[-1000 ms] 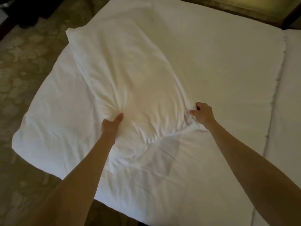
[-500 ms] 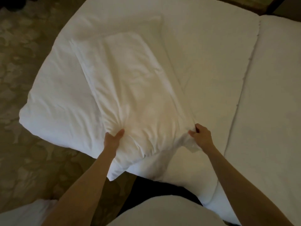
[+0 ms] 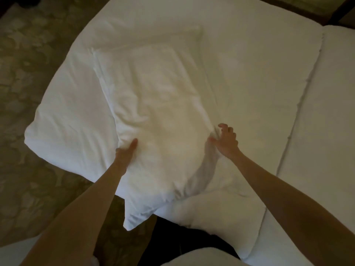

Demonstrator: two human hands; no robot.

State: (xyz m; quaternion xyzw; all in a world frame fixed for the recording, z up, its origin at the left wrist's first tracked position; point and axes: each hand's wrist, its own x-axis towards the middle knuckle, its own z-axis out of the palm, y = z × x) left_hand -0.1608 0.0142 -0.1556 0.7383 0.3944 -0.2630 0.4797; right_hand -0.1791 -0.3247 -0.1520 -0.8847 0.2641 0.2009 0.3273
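Note:
A white pillow (image 3: 153, 116) in a white case lies slantwise on the white bed (image 3: 240, 64), with its near corner hanging past the bed's edge. My left hand (image 3: 125, 153) grips the pillow's near left edge, thumb on top and fingers hidden underneath. At the pillow's near right edge, my right hand (image 3: 225, 142) has its fingers spread and loosely curled. Its thumb touches the loose pillowcase fabric (image 3: 207, 166), which trails down in a fold below that hand.
A second white mattress (image 3: 317, 150) adjoins the bed on the right along a seam. Patterned carpet (image 3: 28, 93) covers the floor on the left. A dark bed frame (image 3: 326, 10) runs along the top right. Something white and rounded (image 3: 192, 258) fills the bottom edge.
The pillow has come nearer to me and its near corner now overhangs the bed's edge. My right hand has loosened from a closed grip on the pillowcase to spread fingers.

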